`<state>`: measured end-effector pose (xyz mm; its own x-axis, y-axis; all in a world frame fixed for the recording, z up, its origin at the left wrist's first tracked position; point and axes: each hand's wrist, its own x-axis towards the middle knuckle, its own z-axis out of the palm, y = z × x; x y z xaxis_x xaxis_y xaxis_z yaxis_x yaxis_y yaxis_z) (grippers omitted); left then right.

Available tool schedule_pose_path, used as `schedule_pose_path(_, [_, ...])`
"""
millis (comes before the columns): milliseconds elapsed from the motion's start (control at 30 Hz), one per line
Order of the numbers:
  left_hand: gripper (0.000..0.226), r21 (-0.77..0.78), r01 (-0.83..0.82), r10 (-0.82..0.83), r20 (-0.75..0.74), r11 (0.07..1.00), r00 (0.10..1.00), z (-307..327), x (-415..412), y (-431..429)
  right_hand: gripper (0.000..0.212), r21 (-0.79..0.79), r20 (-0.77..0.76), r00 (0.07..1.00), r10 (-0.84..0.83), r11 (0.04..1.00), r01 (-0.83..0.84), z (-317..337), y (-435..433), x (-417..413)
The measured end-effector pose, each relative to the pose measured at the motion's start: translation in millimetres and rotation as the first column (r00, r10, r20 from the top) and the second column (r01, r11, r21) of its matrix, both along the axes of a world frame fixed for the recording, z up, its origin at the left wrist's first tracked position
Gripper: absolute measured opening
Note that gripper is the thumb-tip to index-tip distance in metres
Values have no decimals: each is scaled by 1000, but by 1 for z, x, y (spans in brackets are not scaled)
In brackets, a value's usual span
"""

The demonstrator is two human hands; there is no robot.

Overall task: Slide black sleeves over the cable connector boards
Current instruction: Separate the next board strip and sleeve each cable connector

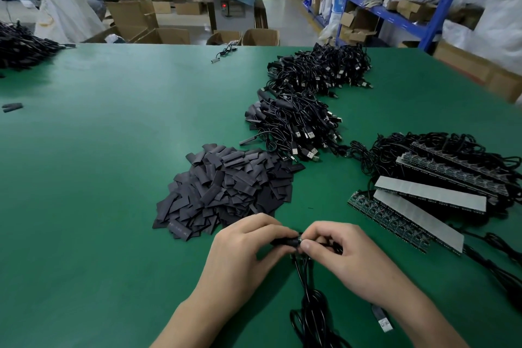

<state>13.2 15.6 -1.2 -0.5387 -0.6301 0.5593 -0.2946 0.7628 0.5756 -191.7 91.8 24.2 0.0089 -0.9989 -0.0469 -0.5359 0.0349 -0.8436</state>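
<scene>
Close to the near edge of the green tabletop [113, 178], the left hand [243, 251] pinches a black sleeve [279, 242]. The right hand [339, 251] pinches the connector board [299, 240], which fingertips almost wholly hide. Sleeve overlap cannot be determined. The cable [308, 291] is cut off at that edge.

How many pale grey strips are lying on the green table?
2. The farther grey strip lies on the board stack at right; the nearer grey strip lies just in front. Others may hide beneath.
</scene>
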Motion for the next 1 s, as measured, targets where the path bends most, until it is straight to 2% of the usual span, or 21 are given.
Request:
schedule_pose_path(100, [15,126,12,-2,-79,992,997,-1,-1,2,12,0,-1,1000,-2,1000,2,2,1,0])
schedule_pose_path(167, [15,150,12,2,-89,989,996,-1,-2,4,12,-2,4,1000,-6,1000,6,3,1,1])
schedule_pose_path(500, [16,103,-4,9,-49,995,999,2,-2,6,14,36,17,1000,-13,999,12,4,0,2])
schedule_pose_path(667, [31,95,-164,176,-141,982,974,7,0,6,12,35,79,994,-82,996,79,4,-2,-1])
schedule_pose_path(800, [25,114,-235,252,-168,965,953,8,1,7,14,57,166,981,-96,995,87,2,-2,0])
schedule_pose_path(1000, [19,53,-252,257,-135,966,957,6,0,6,13,70,182,977,-112,992,101,-2,-4,1])
